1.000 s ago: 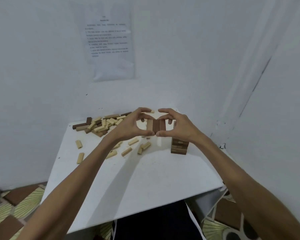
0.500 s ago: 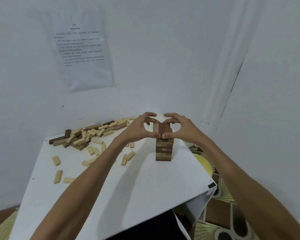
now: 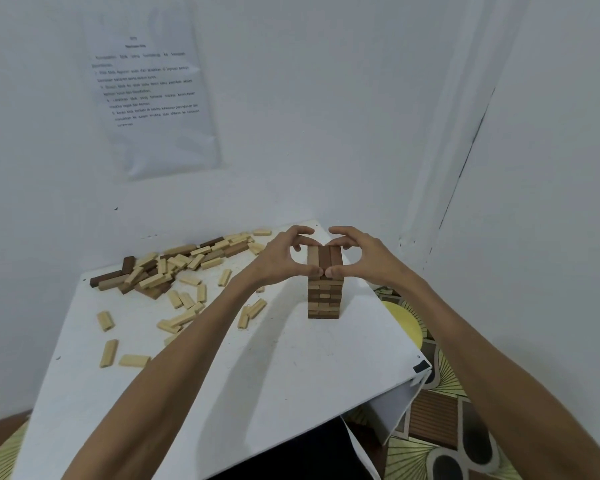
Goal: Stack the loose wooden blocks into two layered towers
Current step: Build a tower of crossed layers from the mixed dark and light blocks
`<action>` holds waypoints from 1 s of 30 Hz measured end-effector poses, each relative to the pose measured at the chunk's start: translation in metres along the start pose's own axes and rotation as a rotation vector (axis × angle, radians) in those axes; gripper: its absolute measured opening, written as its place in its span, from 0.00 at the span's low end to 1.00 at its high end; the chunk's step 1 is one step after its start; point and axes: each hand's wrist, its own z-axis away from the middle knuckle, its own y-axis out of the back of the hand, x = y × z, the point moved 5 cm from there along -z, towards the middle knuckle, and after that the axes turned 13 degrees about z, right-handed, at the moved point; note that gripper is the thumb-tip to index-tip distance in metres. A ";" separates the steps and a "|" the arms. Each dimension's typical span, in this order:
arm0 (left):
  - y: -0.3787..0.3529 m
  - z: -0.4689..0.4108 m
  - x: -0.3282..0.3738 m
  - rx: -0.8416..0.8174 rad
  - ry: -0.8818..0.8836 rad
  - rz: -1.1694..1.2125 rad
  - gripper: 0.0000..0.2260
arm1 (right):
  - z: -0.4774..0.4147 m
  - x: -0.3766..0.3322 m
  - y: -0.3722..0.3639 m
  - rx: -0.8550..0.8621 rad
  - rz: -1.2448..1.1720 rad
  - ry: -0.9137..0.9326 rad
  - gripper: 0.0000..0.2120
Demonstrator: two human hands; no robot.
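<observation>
Atop the block tower (image 3: 324, 301), left hand (image 3: 280, 262) and right hand (image 3: 365, 258) both pinch the top three-block layer (image 3: 324, 259), fingers curled; loose blocks (image 3: 174, 268) piled left.

— Can you read the printed sheet (image 3: 153, 98) on the wall?
— No, its lines are too blurred.
— And the top layer (image 3: 324, 259) of the tower (image 3: 324, 299)?
— The left hand (image 3: 278, 261) and right hand (image 3: 364, 258) pinch it. Fingers cover its far end and thumbs its near lower edge, so I cannot tell whether it sits flush.
— The loose blocks (image 3: 174, 268)?
— The left forearm (image 3: 187, 358) hides some, and the pile overlaps too much to count. Both forearms and the table (image 3: 291, 375) run off the bottom edge.
</observation>
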 end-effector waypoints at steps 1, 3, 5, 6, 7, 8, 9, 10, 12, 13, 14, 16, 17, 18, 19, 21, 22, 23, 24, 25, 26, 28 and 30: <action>0.000 0.000 -0.001 0.001 0.003 0.003 0.37 | 0.000 0.000 -0.001 -0.002 -0.003 0.000 0.40; -0.001 0.000 -0.003 0.005 0.005 0.008 0.36 | 0.000 0.001 -0.002 -0.006 -0.007 0.000 0.40; -0.001 -0.001 -0.004 0.007 0.007 0.022 0.36 | 0.001 0.001 -0.002 -0.009 -0.012 0.001 0.41; -0.002 -0.001 -0.005 0.007 0.009 0.030 0.36 | 0.001 0.002 -0.002 -0.008 -0.014 0.001 0.41; -0.002 -0.001 -0.006 0.007 0.010 0.035 0.36 | 0.002 0.002 -0.002 -0.009 -0.018 -0.001 0.41; -0.002 -0.001 -0.006 0.006 0.011 0.040 0.36 | 0.002 0.002 -0.002 -0.009 -0.024 -0.003 0.40; -0.003 -0.001 -0.007 0.006 0.010 0.044 0.36 | 0.002 0.001 -0.003 -0.008 -0.032 -0.005 0.40; -0.003 -0.001 -0.007 0.006 0.009 0.047 0.35 | 0.002 0.001 -0.003 -0.008 -0.039 -0.007 0.40; -0.004 0.000 -0.008 0.004 0.011 0.055 0.36 | 0.003 0.001 -0.003 -0.011 -0.050 -0.009 0.40; -0.004 0.000 -0.008 0.002 0.016 0.066 0.36 | 0.003 0.001 -0.003 -0.013 -0.055 -0.010 0.40; -0.004 0.000 -0.009 0.000 0.023 0.080 0.37 | 0.004 0.001 -0.003 -0.015 -0.059 -0.010 0.40; -0.004 0.001 -0.010 -0.003 0.029 0.099 0.38 | 0.004 0.001 -0.003 -0.020 -0.065 -0.010 0.39; -0.004 0.001 -0.010 -0.004 0.028 0.104 0.38 | 0.004 0.001 -0.004 -0.021 -0.067 -0.009 0.39; -0.005 0.001 -0.010 -0.006 0.027 0.106 0.38 | 0.004 0.001 -0.004 -0.021 -0.070 -0.009 0.39; -0.005 0.001 -0.010 -0.007 0.026 0.108 0.38 | 0.004 0.000 -0.004 -0.022 -0.072 -0.008 0.39; -0.004 0.001 -0.010 -0.008 0.027 0.106 0.37 | 0.005 0.000 -0.004 -0.021 -0.074 -0.008 0.39; -0.004 0.001 -0.010 -0.011 0.029 0.104 0.37 | 0.005 0.000 -0.004 -0.021 -0.075 -0.008 0.39; -0.004 0.000 -0.009 -0.014 0.029 0.101 0.37 | 0.005 0.000 -0.004 -0.020 -0.076 -0.007 0.39; -0.004 0.000 -0.009 -0.015 0.028 0.098 0.37 | 0.005 0.000 -0.004 -0.018 -0.077 -0.007 0.39; -0.004 0.000 -0.009 -0.016 0.027 0.096 0.37 | 0.005 -0.001 -0.004 -0.017 -0.080 -0.007 0.39; -0.004 0.000 -0.009 -0.016 0.026 0.095 0.38 | 0.005 -0.001 -0.004 -0.016 -0.083 -0.007 0.39; -0.004 0.000 -0.009 -0.017 0.027 0.096 0.38 | 0.005 -0.001 -0.004 -0.018 -0.086 -0.009 0.39; -0.005 0.000 -0.010 -0.018 0.032 0.101 0.37 | 0.005 -0.001 -0.004 -0.017 -0.084 -0.008 0.39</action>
